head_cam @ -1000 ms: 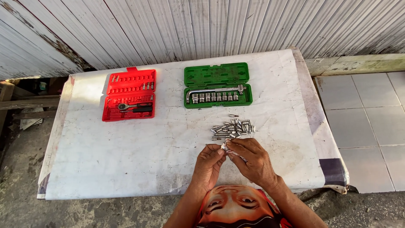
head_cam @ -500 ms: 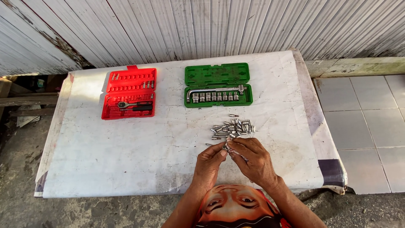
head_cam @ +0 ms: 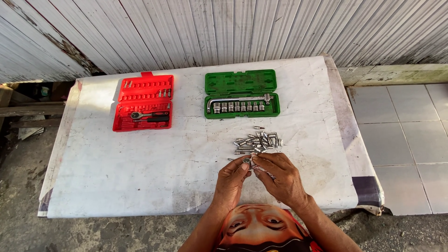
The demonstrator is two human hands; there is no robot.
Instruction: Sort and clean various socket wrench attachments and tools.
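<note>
Chrome is glinting between our fingertips: we are pinching a small socket (head_cam: 246,160) in our left hand (head_cam: 230,183), while our right hand (head_cam: 279,179) is closing on other small bits. We are holding it just short of the loose pile of sockets (head_cam: 257,142) on the white table (head_cam: 140,163). Its open end is facing up toward us, long axis roughly upright (hard to tell more). We are judging a light, steady pinch best, over the table.

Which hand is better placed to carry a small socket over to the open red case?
Probably the left hand: it pinches a small socket at its fingertips, and the red case lies on its side of the table. The right hand would have to cross over.
</note>
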